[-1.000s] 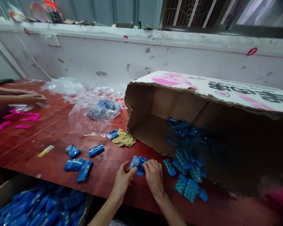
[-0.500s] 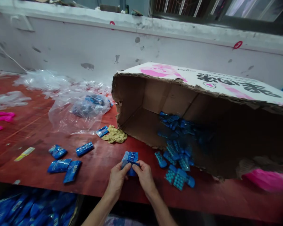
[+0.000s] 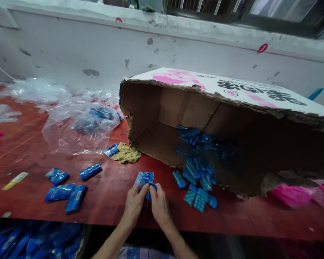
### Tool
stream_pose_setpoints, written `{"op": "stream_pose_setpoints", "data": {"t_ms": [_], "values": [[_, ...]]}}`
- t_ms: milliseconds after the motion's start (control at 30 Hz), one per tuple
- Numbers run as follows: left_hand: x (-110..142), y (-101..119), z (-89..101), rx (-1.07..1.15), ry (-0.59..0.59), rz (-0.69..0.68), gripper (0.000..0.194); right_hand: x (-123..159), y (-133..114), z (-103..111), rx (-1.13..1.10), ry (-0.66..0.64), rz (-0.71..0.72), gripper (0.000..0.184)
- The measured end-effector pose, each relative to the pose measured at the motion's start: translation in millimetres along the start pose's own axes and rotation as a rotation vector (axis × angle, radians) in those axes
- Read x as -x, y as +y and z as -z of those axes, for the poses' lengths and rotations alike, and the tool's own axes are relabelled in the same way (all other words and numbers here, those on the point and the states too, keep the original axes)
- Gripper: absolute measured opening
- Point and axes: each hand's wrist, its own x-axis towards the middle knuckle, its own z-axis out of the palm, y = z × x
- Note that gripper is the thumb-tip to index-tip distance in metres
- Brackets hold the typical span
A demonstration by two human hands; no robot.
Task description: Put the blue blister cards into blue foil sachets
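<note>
Near the table's front edge, both hands pinch a small blue printed packet [image 3: 148, 176]. My left hand [image 3: 134, 202] grips its lower left part, and my right hand [image 3: 160, 204] grips its right side, thumbs close together. The fingers cover its lower half, and whether anything is inside cannot be seen. To the right lie several clear packs of turquoise beads with blue tops [image 3: 200, 200], spilling from the mouth of a cardboard box [image 3: 167, 141]. On the left, several filled blue packets [image 3: 76, 198] rest on the red table [image 3: 102, 212].
A crumpled yellow cloth [image 3: 126, 153] touches a blue packet [image 3: 111, 149] beside the box. Clear plastic bags [image 3: 62, 133] spread along the back left. Below the table's front edge is a container of blue packets [image 3: 29, 241]. Pink plastic [image 3: 291, 195] lies at right.
The view has shifted slightly to the right, so things appear further left. My right hand has turned a little, its fingertips now nearer the left thumb on the packet.
</note>
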Motion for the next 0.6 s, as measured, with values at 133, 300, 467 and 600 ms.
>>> {"op": "stream_pose_setpoints", "data": {"t_ms": [133, 300, 467, 600], "values": [[2, -2, -5.7, 0.026, -0.036, 0.013, 0.030, 0, 1, 1, 0.010, 0.003, 0.003, 0.022], [2, -2, -2.7, 0.017, -0.019, 0.031, 0.033, -1, 3, 5, -0.016, -0.039, -0.007, 0.026], [4, 0, 10.6, 0.125, -0.123, 0.079, 0.029, -2, 0, 15, -0.122, -0.098, -0.027, 0.012], [4, 2, 13.1, 0.093, -0.054, 0.044, 0.027, -4, -2, 15, -0.212, -0.142, -0.059, 0.016]]}}
